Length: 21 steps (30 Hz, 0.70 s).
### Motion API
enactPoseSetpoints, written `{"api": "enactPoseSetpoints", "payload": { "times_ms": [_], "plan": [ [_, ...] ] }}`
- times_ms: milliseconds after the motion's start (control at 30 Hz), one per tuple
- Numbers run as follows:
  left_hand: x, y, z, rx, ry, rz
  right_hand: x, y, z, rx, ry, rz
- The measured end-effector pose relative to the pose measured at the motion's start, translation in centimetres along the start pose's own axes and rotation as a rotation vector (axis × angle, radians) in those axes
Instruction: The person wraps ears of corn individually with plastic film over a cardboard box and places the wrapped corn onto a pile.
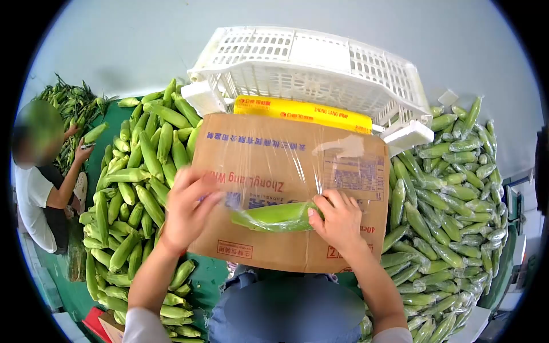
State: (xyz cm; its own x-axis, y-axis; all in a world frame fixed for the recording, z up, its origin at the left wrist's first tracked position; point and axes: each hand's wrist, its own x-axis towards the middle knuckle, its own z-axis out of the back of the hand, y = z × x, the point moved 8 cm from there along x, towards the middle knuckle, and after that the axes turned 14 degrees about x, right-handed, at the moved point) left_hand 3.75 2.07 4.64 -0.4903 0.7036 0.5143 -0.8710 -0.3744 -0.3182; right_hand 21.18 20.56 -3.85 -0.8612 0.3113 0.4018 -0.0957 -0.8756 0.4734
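Note:
An ear of corn in its green husk (271, 218) lies across the cardboard box (274, 257), with clear plastic film around it. The film stretches up the box top toward a yellow wrap roll (303, 113). My right hand (338, 220) grips the corn's right end, thumb and fingers pressed on the film. Left of the corn, my left hand (194, 200) is raised over the box edge, fingers curled and partly apart, slightly blurred; whether it pinches film cannot be made out.
A white plastic crate (309, 63) stands behind the roll. Unwrapped corn (151, 154) is heaped at the left, film-wrapped corn (446, 228) at the right. At the far left, another person (37, 194) holds an ear of corn beside a pile of husks (68, 100).

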Motion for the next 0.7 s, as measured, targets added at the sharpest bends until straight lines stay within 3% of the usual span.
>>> {"api": "enactPoseSetpoints", "payload": {
  "times_ms": [67, 133, 200, 267, 333, 433, 533, 567, 633, 700],
  "plan": [
    [4.6, -2.3, -5.4, -0.161, 0.053, -0.153, -0.1, -0.6, -0.2, 0.057, -0.047, 0.000],
    [3.3, -3.1, -16.4, 0.115, 0.741, -0.301, 0.1, -1.0, -0.4, 0.038, -0.002, -0.079],
    [0.9, -5.9, -17.7, 0.271, 0.779, -0.307, 0.2, -1.2, -0.7, -0.049, 0.139, -0.241],
    [-3.3, -9.6, -13.1, 0.173, 1.016, -0.204, -1.4, 0.0, -0.8, -0.004, 0.318, -0.309],
    [-7.5, -11.7, -8.8, 0.143, 0.610, -0.322, -3.1, 1.4, -1.1, 0.071, 0.488, -0.364],
    [-7.1, -10.5, -10.0, 0.216, 0.579, -0.328, -3.0, 0.8, -1.2, 0.164, 0.570, -0.504],
    [-1.6, -8.7, -11.7, 0.167, 0.385, -0.322, -1.3, 1.5, 0.9, -0.010, 0.209, -0.095],
    [0.0, -7.3, -13.2, 0.120, 0.390, -0.250, -0.3, 2.5, 1.8, -0.144, 0.193, 0.063],
    [1.9, -5.5, -15.7, 0.020, 0.403, -0.109, 0.1, 0.8, 0.4, -0.117, 0.217, 0.106],
    [1.5, -6.9, -14.7, 0.065, 0.389, -0.239, 0.4, -0.7, -0.9, -0.087, 0.262, 0.118]
  ]
}}
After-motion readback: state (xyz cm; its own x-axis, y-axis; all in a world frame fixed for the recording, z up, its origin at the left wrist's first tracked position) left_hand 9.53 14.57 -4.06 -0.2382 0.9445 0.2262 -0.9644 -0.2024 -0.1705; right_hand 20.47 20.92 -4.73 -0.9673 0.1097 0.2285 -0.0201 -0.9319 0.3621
